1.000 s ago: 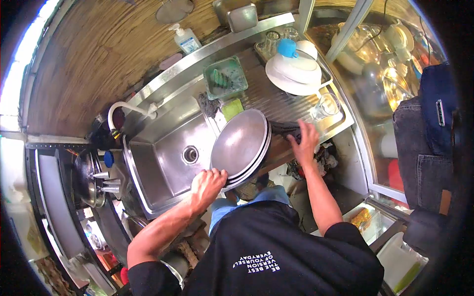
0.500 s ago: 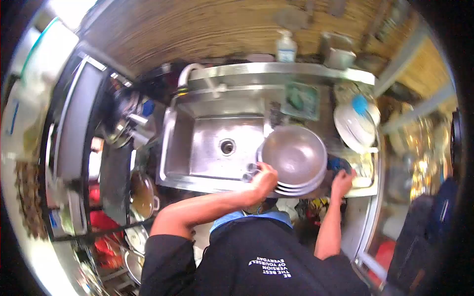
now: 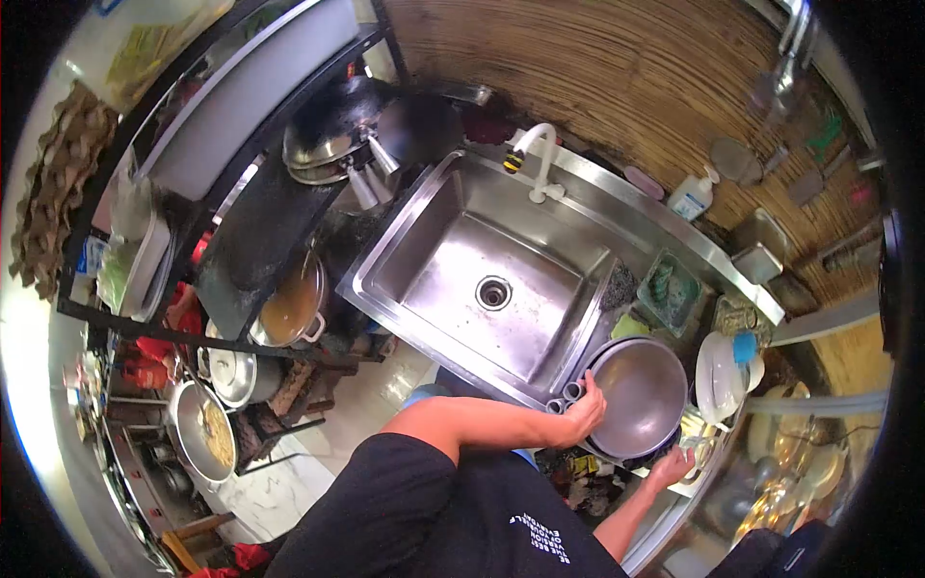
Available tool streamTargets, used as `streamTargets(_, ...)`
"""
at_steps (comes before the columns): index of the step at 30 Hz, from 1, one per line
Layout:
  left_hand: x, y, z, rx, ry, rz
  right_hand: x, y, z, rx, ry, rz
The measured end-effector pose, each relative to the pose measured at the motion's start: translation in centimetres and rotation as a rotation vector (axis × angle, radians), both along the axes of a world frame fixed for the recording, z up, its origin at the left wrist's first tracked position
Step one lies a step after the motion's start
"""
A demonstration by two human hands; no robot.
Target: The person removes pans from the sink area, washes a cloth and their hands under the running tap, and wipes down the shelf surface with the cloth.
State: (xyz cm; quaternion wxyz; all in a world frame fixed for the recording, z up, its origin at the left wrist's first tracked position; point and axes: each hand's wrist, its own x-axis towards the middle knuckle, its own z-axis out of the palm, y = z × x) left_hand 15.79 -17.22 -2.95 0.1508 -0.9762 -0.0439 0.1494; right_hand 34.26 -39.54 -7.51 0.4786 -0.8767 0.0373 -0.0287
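Observation:
A stack of wide metal pans (image 3: 638, 397) sits at the right side of the sink, over the counter's front edge. My left hand (image 3: 585, 414) is closed at the stack's left edge, beside short hollow metal tubes (image 3: 565, 398). At the lower right of the stack is my right hand (image 3: 672, 467), its fingers curled; what lies inside them is hidden. To the left, the steel sink basin (image 3: 491, 328) holds nothing but its drain. A green sponge (image 3: 631, 326) and a dark scourer (image 3: 619, 287) lie just behind the pans.
Behind the stack are a plastic tub (image 3: 669, 292) and white dishes (image 3: 721, 376). The white faucet (image 3: 545, 164) rises at the sink's rear. Pans with metal handles (image 3: 332, 144) and a pot of brown liquid (image 3: 292, 303) stand left. A soap bottle (image 3: 691, 197) is against the wall.
The view has swung left, bringing the stove side into sight. My right hand, open earlier, now has curled fingers near the pans. The tubes beside my left hand have come into view.

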Motion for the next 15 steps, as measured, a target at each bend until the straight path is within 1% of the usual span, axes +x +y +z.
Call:
streamTargets(2, 0.1, 0.3, -0.2, -0.116, -0.058, 0.076, 0.9, -0.5, -0.1, -0.029, -0.076, 0.022)
streamTargets(3, -0.1, 1.1, 0.5, -0.196, -0.119, 0.109, 0.6, -0.1, 0.9, -0.04, -0.065, 0.006)
streamTargets(6, -0.4, 3.2, 0.3, -0.493, -0.3, 0.244, 0.9, 0.2, 1.4, 0.08, -0.122, 0.079)
streamTargets(7, -1.6, 4.8, 2.8, -0.568, -0.326, 0.203, 0.7, 0.8, 2.3, -0.04, -0.156, 0.048)
streamTargets(9, -2.9, 7.0, 4.7, -0.762, -0.435, 0.224, 0.5, 1.8, 3.4, 0.014, -0.261, 0.045)
streamTargets(11, -4.7, 9.5, 6.7, -0.928, -0.517, 0.224, -1.4, 4.1, 6.1, 0.084, -0.393, 0.042)
streamTargets(14, -9.0, 13.9, 8.2, -1.394, -0.793, 0.294, -5.5, 10.4, 11.2, 0.233, -0.6, 0.161)
streamTargets(15, -11.0, 15.6, 9.1, -1.491, -0.934, 0.327, -7.1, 13.4, 12.5, 0.24, -0.586, 0.137)
